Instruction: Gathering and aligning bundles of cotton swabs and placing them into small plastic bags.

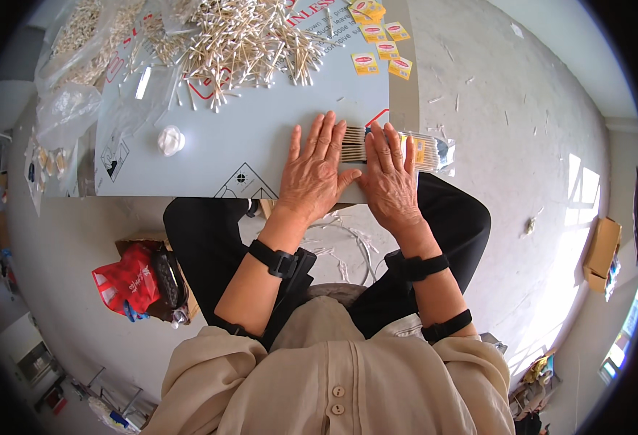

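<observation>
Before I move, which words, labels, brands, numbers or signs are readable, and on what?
I won't copy wording, only locate it.
Grey-blue sheet: red lettering and smaller dark print, partly under cotton swabs; a black diamond sign at its near edge.
Yellow cards: red labels, print too small to read.
Swab pack: yellow label, partly covered by the right hand, too small.
Red bag: white lettering, too small.

Place: packing workshop, apparently | Signs: cotton-swab heap (243, 51), loose yellow cards (365, 64), littered bare floor (478, 94)

My beige button-front cloth shirt (283, 384), lower centre of the frame
Mid-frame, my black cloth trousers (197, 243) and black buckled arm straps (281, 264).
</observation>
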Tool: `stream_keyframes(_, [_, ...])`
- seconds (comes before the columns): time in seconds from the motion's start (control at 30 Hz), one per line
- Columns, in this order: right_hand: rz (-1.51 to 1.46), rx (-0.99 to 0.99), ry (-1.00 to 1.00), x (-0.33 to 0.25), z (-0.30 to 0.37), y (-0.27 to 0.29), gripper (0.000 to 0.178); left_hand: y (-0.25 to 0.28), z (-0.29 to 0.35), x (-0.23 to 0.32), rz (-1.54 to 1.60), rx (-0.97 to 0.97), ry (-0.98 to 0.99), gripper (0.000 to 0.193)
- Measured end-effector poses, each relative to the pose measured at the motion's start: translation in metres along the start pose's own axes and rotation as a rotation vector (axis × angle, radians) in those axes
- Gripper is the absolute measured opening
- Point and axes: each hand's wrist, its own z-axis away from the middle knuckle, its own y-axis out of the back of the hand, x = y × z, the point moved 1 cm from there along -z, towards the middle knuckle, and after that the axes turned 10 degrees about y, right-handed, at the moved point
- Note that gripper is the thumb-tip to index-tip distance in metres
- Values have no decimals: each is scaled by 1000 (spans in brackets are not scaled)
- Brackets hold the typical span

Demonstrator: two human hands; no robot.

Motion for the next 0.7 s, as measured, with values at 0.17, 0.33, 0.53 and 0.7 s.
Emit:
stream_keyframes(0.17, [25, -5, 20, 0, 1, -2, 65, 0, -1, 1, 2, -3, 1, 76])
stream_keyframes(0.33, [-52, 44, -4, 2, -4, 4, 68, 1, 0, 0, -26, -17, 4, 77])
stream_keyframes(0.53, [-31, 64, 54, 18, -19, 2, 66, 0, -1, 1, 27, -14, 4, 76])
stream_keyframes(0.7, [13, 56, 78, 17, -17, -1, 58, 1, -1, 0, 0, -45, 8, 75])
